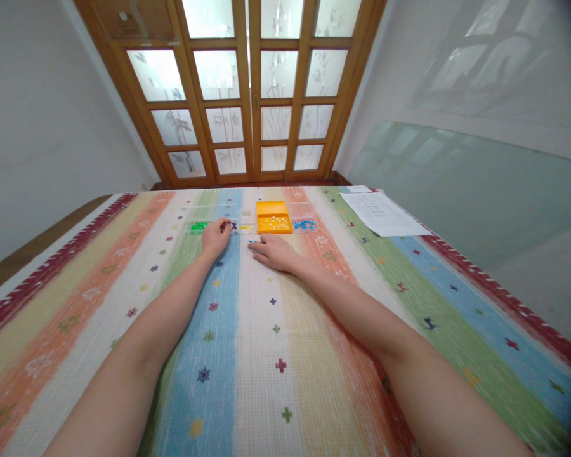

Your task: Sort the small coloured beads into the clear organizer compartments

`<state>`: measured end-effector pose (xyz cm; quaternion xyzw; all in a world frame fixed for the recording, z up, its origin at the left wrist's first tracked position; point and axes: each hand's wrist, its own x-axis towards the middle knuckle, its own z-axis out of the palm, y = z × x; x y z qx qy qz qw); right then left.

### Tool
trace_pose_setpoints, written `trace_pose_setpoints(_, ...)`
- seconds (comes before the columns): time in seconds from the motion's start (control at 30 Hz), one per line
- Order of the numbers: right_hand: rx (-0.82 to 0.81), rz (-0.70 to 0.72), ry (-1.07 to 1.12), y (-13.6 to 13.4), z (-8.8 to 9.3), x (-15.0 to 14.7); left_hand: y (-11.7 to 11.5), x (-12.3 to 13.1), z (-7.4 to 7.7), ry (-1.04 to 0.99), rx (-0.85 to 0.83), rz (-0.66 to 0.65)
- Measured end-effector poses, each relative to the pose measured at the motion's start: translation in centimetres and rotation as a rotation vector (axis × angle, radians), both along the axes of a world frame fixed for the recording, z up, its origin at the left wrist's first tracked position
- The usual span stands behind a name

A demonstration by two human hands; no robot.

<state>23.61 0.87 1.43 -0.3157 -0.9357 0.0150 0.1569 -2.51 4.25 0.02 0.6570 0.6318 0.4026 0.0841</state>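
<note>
Both my arms stretch far forward over a striped cloth. My left hand (216,237) is curled, its fingertips pinched at a small pile of dark red pieces (226,224); whether it holds one is too small to tell. My right hand (272,251) lies flat on the cloth with fingers stretched to the left, just in front of an open orange box (272,218) that holds small white pieces. Piles of green pieces (199,226), yellow pieces (245,228) and blue pieces (304,224) lie in a row with the box.
A printed sheet of paper (381,213) lies at the far right of the striped cloth (276,330). Wooden glass-paned doors (247,95) stand behind the table. A glass panel (461,190) leans along the right wall.
</note>
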Motion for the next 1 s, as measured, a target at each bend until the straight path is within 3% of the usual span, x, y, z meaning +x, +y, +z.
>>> trace_pose_setpoints(0.23,-0.064,-0.036,0.133,0.2,-0.6,0.7,-0.9,1.3,0.1,0.161,0.005,-0.190)
trace_pose_setpoints(0.4,-0.081,-0.075,0.201,1.0,-0.9,1.5,-2.1,3.1,0.7,0.319,0.007,-0.395)
trace_pose_setpoints(0.53,-0.094,-0.161,0.290,2.0,-0.7,2.5,-2.9,4.1,1.2,0.414,0.011,-0.492)
trace_pose_setpoints(0.8,-0.084,-0.519,0.579,5.2,-0.5,6.3,-3.0,4.5,1.0,0.510,0.030,-0.529)
trace_pose_setpoints(1.0,-0.018,-0.673,0.714,7.2,-1.3,9.0,-3.1,4.6,1.0,0.534,0.042,-0.508)
